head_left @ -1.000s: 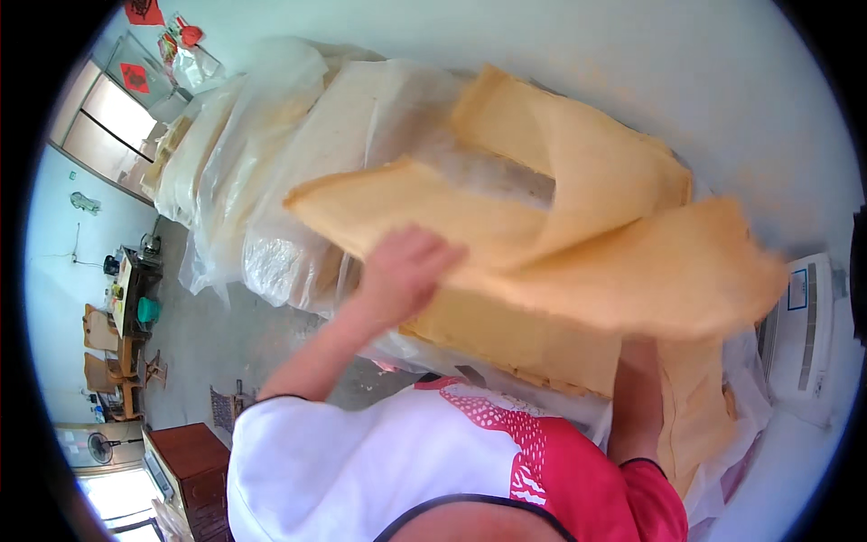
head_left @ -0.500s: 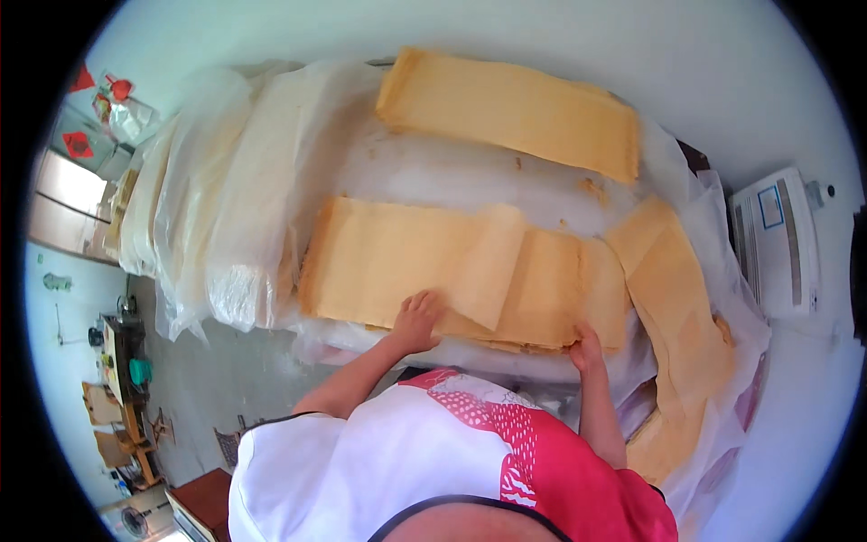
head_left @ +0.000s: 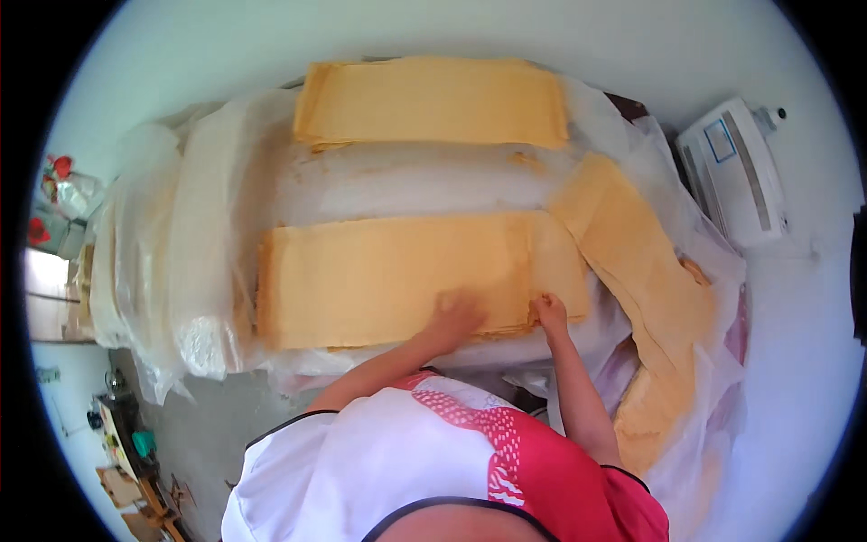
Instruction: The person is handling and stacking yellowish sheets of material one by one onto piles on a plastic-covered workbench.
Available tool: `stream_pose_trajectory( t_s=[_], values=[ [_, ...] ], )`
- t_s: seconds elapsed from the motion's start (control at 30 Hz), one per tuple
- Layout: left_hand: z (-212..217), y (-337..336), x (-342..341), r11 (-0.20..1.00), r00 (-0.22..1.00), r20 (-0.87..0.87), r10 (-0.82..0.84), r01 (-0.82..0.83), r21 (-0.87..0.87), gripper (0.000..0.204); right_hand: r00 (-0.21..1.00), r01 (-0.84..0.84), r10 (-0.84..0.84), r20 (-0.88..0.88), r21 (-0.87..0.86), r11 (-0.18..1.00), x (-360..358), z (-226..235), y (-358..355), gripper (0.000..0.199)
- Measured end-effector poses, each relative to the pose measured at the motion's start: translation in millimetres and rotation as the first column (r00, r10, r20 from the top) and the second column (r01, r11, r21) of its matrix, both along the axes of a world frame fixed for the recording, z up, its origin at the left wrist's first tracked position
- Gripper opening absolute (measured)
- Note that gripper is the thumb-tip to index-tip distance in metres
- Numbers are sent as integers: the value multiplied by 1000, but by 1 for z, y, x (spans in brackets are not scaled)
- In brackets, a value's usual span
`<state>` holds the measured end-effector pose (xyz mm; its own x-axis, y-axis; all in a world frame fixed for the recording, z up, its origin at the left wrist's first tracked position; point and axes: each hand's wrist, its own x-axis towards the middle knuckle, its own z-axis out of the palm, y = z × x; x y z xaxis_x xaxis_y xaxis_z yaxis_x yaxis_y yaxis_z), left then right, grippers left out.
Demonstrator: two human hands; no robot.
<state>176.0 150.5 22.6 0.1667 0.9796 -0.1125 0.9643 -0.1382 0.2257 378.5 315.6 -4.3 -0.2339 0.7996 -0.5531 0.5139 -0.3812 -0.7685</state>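
Note:
A stack of thin, yellow-tan sheets (head_left: 388, 271) with rough edges lies lengthwise in front of me, its top sheet flat. My left hand (head_left: 459, 316), blurred by motion, rests on the near side of the top sheet, right of its middle, fingers apparently spread. At the near right corner of the stack, my right hand (head_left: 549, 312) has its fingers pinched together on the sheet edge. How many layers it grips is hidden. A paler sheet end (head_left: 564, 257) sticks out beyond the stack's right end.
Another yellow stack (head_left: 433, 101) lies at the back along the wall. Long folded sheets (head_left: 637, 244) trail down the right side. Plastic-wrapped pale bundles (head_left: 208, 226) stand at the left. A white appliance (head_left: 733, 172) is at the right wall. Plastic film (head_left: 406, 181) covers the work surface.
The top sheet's lifted, folded-back part now lies flat to the right. My left hand has slid rightward along the stack. My view has also shifted to the right.

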Motion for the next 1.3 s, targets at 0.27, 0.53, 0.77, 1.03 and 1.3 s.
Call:
stream_pose_trajectory(
  t_s=[0.27, 0.53, 0.77, 1.03, 1.3],
  values=[
    [17, 1, -9, 986, 999, -47, -11, 3, -165, 53, 546, -647, -172, 820, 543, 535, 53, 27, 97, 45],
    [18, 5, 6, 984, 993, 33, 110, -104, -146, 56, 336, -836, -251, 908, 410, 364, 81, 20, 134, 40],
    [21, 27, 13, 950, 958, 139, 249, -214, -226, 44, 570, -709, -9, 822, 497, 501, 89, 69, 158, 34],
    [65, 138, 71, 714, -521, 736, 432, -301, -632, 36, 732, -668, 196, 652, 632, 393, 113, 98, 75, 33],
    [8, 136, 76, 737, -587, 697, 412, -235, -634, 19, 604, -796, 513, 610, 487, 359, 107, 70, 13, 43]
  ],
)
